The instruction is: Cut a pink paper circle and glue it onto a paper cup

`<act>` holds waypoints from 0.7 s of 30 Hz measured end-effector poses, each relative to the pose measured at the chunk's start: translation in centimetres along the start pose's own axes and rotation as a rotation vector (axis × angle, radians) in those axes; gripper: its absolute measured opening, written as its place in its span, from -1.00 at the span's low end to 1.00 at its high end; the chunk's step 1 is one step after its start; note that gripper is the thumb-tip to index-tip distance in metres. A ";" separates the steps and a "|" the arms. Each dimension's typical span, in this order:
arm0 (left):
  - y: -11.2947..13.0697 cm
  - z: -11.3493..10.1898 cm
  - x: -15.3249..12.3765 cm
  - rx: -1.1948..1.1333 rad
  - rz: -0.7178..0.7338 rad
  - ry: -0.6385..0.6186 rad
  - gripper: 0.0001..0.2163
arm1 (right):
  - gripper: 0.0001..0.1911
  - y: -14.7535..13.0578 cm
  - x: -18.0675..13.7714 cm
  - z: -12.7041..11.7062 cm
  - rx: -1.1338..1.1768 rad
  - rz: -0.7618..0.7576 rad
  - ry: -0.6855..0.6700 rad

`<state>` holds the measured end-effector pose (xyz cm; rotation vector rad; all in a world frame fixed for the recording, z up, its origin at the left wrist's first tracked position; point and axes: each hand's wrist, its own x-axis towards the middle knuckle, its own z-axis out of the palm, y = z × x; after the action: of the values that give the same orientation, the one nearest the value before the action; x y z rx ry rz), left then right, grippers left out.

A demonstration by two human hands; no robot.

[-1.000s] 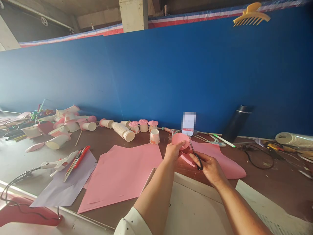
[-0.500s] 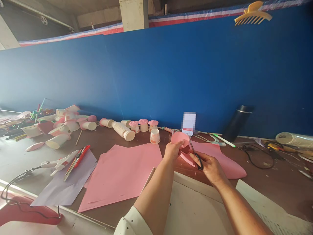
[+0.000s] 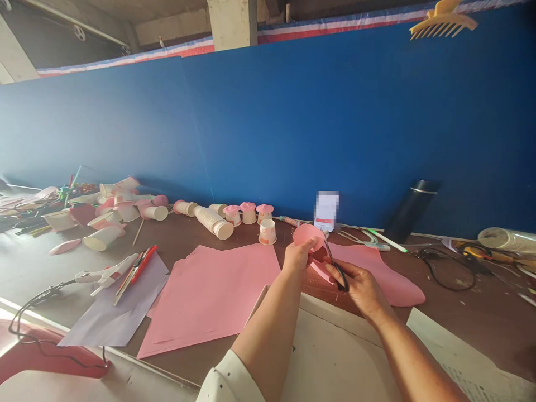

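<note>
My left hand (image 3: 298, 255) pinches a round piece of pink paper (image 3: 309, 235) above the table. In my right hand (image 3: 360, 286) is a pair of black-handled scissors (image 3: 338, 269), its blades at the right edge of the round piece. A larger sheet of pink paper (image 3: 377, 273), curled at its right end, lies behind and beside my right hand. To the left of my left arm is a stack of pink sheets (image 3: 213, 296). One upright paper cup (image 3: 267, 232) stands left of the round piece.
Behind that cup are three cups with pink tops (image 3: 248, 213) and a lying cup stack (image 3: 213, 222). A glue gun (image 3: 108, 272) and a red utility knife (image 3: 136, 271) lie at left. A phone (image 3: 326, 211) and a black bottle (image 3: 412, 209) lean against the blue partition (image 3: 293, 123).
The whole view has shifted slightly, with things appearing a little further right. Both hands keep nearly the same hold on the round pink paper and the scissors.
</note>
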<state>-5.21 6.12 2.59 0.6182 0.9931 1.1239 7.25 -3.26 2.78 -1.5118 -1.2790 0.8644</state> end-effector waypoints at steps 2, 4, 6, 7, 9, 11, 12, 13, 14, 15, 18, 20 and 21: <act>0.0 -0.1 0.1 0.071 0.011 0.000 -0.62 | -0.44 0.1 0.0 0.0 -0.015 -0.005 0.001; 0.0 -0.2 0.1 0.121 0.033 -0.011 -0.65 | -0.44 0.2 0.0 -0.1 -0.019 -0.006 -0.002; 0.0 -0.3 0.0 0.139 0.054 -0.029 -0.68 | -0.45 0.3 0.1 -0.2 -0.020 -0.002 0.001; 0.0 -0.3 -0.1 0.143 0.059 -0.037 -0.69 | -0.46 0.3 0.1 -0.3 -0.021 0.002 0.005; 0.0 -0.3 -0.2 0.150 0.063 -0.054 -0.71 | -0.48 0.3 0.1 -0.5 -0.028 0.004 0.008; 0.1 -0.3 -0.3 0.158 0.063 -0.071 -0.73 | -0.49 0.4 0.1 -0.6 -0.037 -0.002 0.004; 0.2 -0.3 -0.4 0.160 0.061 -0.077 -0.74 | -0.49 0.4 0.2 -0.6 -0.039 -0.005 0.001; 0.3 -0.3 -0.5 0.160 0.061 -0.080 -0.75 | -0.49 0.4 0.2 -0.7 -0.040 -0.005 -0.002; 0.4 -0.2 -0.7 0.156 0.061 -0.080 -0.75 | -0.49 0.4 0.2 -0.7 -0.040 -0.003 -0.006; 0.5 -0.2 -0.9 0.152 0.060 -0.077 -0.75 | -0.49 0.4 0.2 -0.7 -0.040 0.001 -0.008; 0.9 -0.1 -1.3 0.144 0.047 -0.055 -0.75 | -0.48 0.3 0.1 -0.7 -0.044 0.007 -0.002; 0.9 -0.1 -1.4 0.139 0.037 -0.046 -0.75 | -0.47 0.2 0.0 -0.7 -0.043 0.005 0.004; 0.9 -0.1 -1.4 0.137 0.037 -0.045 -0.75 | -0.46 0.1 0.0 -0.7 -0.042 0.007 0.008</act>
<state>-5.81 5.08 3.79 0.7714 1.0287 1.0757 7.88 -3.42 2.93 -1.5524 -1.2943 0.8398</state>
